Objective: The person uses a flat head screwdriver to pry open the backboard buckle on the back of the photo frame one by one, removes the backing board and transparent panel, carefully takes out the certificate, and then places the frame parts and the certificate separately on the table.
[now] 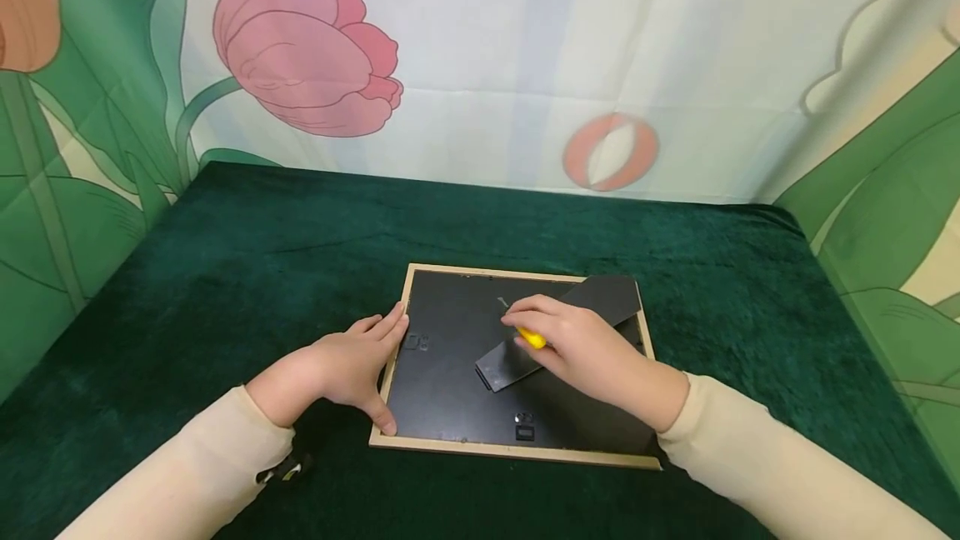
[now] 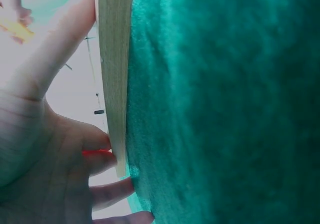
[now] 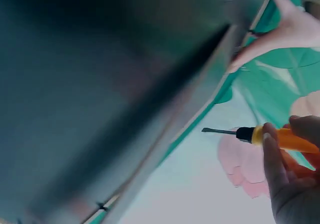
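A picture frame with a light wooden rim (image 1: 517, 452) lies face down, its black backboard (image 1: 438, 394) upward. Across the board slants a black easel leg (image 1: 611, 294). My left hand (image 1: 352, 365) spreads along the left side, thumb on the near left corner and fingertips at the rim; in the left wrist view, fingers (image 2: 112, 193) reach past the wooden edge. Over the board, my right hand (image 1: 581, 348) grips a flat-bladed screwdriver (image 1: 533, 338) by its yellow handle. The right wrist view shows its blade (image 3: 220, 131) standing off the board, with nothing at its tip.
Dark green cloth (image 1: 300, 240) covers the table under the frame. Small metal hangers (image 1: 524, 427) are fixed near the board's near and left edges. Behind the table hangs a printed curtain (image 1: 480, 65) with flowers and leaves. A dark band (image 1: 285, 467) sits at the left sleeve.
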A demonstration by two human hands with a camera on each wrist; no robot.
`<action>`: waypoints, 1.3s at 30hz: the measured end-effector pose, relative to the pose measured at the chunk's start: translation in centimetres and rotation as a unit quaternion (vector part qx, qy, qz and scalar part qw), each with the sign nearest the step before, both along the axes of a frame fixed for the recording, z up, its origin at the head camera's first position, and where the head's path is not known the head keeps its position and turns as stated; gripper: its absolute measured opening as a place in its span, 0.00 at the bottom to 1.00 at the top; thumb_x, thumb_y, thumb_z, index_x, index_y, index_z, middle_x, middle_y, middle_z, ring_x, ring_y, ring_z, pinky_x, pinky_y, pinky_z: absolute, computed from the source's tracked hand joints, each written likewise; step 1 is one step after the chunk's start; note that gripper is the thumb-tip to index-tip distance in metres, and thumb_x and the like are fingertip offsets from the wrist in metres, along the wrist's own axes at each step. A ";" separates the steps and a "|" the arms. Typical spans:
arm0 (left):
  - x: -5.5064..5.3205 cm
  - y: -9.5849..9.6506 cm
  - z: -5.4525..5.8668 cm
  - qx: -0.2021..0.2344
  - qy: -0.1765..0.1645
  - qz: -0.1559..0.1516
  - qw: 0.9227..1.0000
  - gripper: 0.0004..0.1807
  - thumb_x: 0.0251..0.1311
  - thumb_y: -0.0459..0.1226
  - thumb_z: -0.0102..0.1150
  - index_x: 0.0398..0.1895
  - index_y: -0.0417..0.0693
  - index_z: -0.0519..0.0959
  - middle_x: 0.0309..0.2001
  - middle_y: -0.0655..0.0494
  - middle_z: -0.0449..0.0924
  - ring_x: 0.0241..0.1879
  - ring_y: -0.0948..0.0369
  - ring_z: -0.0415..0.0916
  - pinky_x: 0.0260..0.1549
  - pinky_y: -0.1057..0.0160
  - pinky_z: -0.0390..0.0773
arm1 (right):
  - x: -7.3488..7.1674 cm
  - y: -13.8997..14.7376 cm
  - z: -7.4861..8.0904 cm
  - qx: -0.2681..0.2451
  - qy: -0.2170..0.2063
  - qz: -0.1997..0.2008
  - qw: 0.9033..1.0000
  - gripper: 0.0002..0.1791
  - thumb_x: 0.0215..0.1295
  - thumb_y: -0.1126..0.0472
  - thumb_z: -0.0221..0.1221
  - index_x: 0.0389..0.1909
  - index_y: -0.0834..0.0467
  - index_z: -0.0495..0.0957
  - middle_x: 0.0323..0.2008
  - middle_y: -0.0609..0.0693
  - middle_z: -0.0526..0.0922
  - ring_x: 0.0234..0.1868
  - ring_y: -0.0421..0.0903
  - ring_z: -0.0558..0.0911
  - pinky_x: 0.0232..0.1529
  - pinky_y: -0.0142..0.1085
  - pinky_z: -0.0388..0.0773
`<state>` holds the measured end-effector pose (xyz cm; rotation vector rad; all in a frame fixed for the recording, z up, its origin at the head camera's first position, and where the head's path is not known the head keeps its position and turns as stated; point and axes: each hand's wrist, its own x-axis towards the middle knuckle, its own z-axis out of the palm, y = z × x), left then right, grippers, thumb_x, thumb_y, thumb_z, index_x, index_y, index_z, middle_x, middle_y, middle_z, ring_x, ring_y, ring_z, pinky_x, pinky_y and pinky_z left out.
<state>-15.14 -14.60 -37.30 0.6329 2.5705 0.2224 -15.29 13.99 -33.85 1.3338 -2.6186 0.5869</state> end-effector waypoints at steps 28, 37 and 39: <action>-0.1 -0.1 -0.5 0.008 0.000 0.002 1.000 0.74 0.23 0.62 0.74 0.73 0.41 0.45 0.74 0.47 0.36 0.69 0.42 0.42 0.57 0.40 0.62 | -2.6 -1.9 -2.4 0.166 0.006 -0.084 0.982 0.21 0.62 0.59 0.61 0.54 0.61 0.74 0.57 0.59 0.74 0.26 0.45 0.83 0.24 0.33 0.77; 0.0 -0.2 -0.3 0.009 0.001 -0.001 1.000 0.73 0.24 0.62 0.75 0.73 0.40 0.45 0.74 0.46 0.36 0.69 0.42 0.42 0.58 0.41 0.60 | -2.8 -2.7 -3.1 0.240 0.055 -0.078 0.966 0.22 0.59 0.64 0.62 0.56 0.59 0.75 0.56 0.59 0.75 0.11 0.41 0.72 0.10 0.28 0.62; 0.0 -0.2 -0.3 0.007 0.003 -0.002 1.000 0.73 0.24 0.62 0.75 0.73 0.40 0.45 0.74 0.46 0.36 0.69 0.41 0.42 0.58 0.41 0.60 | -3.1 -3.1 -2.9 0.247 0.049 -0.083 0.964 0.22 0.57 0.65 0.63 0.55 0.57 0.76 0.56 0.58 0.76 0.16 0.44 0.78 0.12 0.29 0.66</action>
